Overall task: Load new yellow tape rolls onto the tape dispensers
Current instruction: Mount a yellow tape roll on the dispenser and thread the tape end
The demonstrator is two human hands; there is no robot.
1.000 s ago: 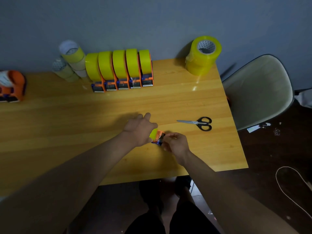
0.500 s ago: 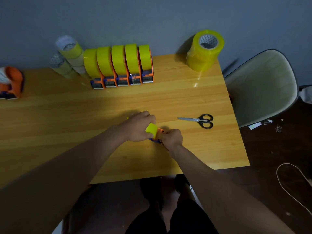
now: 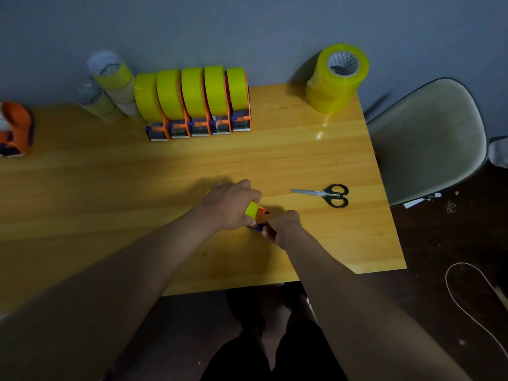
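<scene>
Both hands were clamped on one job near the middle of the table (image 3: 82,193): the left hand (image 3: 233,204) curled over a yellow tape roll (image 3: 252,209), the right hand (image 3: 283,225) pinching the orange-and-blue dispenser (image 3: 259,225) at its near end. Most of that dispenser and roll hid under the fingers, so how the roll sat was unclear. Far back, five loaded dispensers (image 3: 195,105) stood in a row, spare rolls (image 3: 336,81) stacked far right, more rolls (image 3: 110,86) far left. Scissors (image 3: 327,194) lay just right of the hands. Another orange dispenser (image 3: 15,127) was cut off at the left edge.
</scene>
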